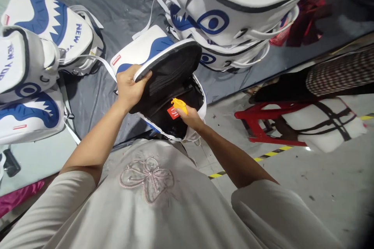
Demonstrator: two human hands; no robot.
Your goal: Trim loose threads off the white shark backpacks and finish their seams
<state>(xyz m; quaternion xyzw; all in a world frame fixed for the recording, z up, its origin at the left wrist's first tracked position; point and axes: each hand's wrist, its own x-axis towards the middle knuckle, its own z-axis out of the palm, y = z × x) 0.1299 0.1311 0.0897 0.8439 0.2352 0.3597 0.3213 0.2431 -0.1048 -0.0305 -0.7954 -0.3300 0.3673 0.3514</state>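
A white and blue backpack with a shark-mouth print lies open in front of me, its black lining showing. My left hand grips the rim of the lifted flap and holds it up. My right hand reaches into the opening and holds a small yellow tool right beside a red label sewn inside the bag.
Several matching white and blue "NEW YORK" backpacks lie at left and in a pile at the top on a grey sheet. A red plastic stool stands at right on the floor with yellow-black tape.
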